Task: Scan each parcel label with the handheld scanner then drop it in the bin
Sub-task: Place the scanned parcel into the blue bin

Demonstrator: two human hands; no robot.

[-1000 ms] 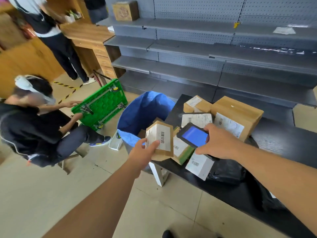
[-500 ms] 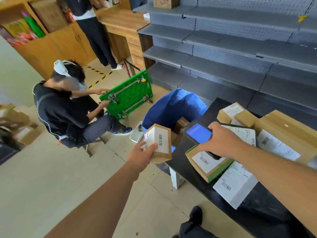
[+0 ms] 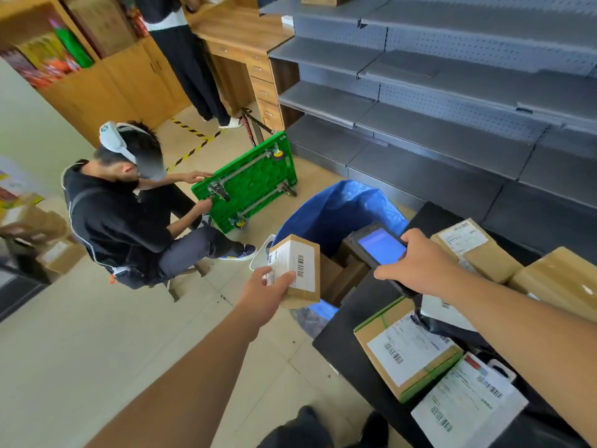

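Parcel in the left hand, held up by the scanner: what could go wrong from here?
1. The left hand pinches the parcel only at a lower corner, near the rim of the blue bin; it could slip and land on the floor.
2. The thumb lies on the label's edge near the barcode, which might spoil the read.
3. The scanner in the right hand shows its screen to the camera; whether it points at the label is unclear, so a scan might miss.

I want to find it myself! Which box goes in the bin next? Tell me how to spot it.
Find the big round bin lined with a blue plastic bag beside the black table. At its near rim, the left hand holds a small brown cardboard parcel with a white barcode label. Unlike the other boxes, which lie on the table, it is lifted in the air.
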